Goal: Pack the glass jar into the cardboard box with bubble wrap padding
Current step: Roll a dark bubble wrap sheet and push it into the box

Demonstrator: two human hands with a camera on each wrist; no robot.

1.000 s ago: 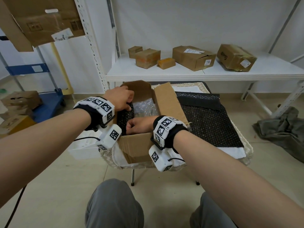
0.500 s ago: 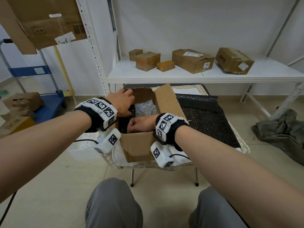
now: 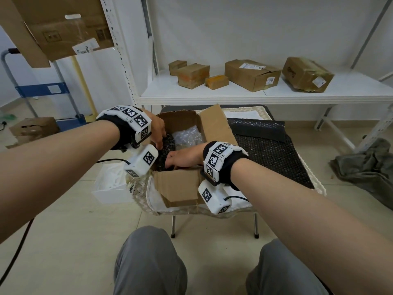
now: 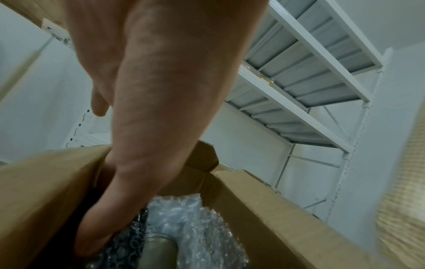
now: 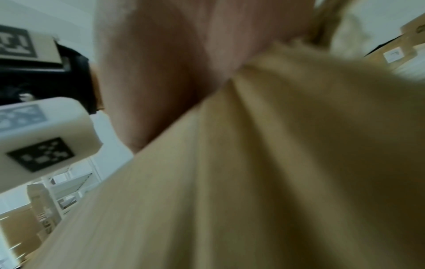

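Both hands inside open brown cardboard box (image 3: 180, 184) on small cloth-covered table (image 3: 306, 182) before white metal shelf (image 3: 255, 95); left hand (image 3: 158, 129) fingers curled on black bubble wrap (image 3: 167, 145), right hand (image 3: 184, 157) grip unclear.

The box (image 3: 180, 188) is matt brown corrugated cardboard, its flap edges rough and torn. Inside lies glossy, crinkled clear bubble wrap (image 3: 188, 136) beside a black bubble sheet (image 3: 167, 151) with a pebbled sheen. The jar lid (image 4: 158, 243) looks dull metal. A black dimpled mat (image 3: 274, 160) covers the worktop. The shelf (image 3: 265, 95) is smooth white painted metal.
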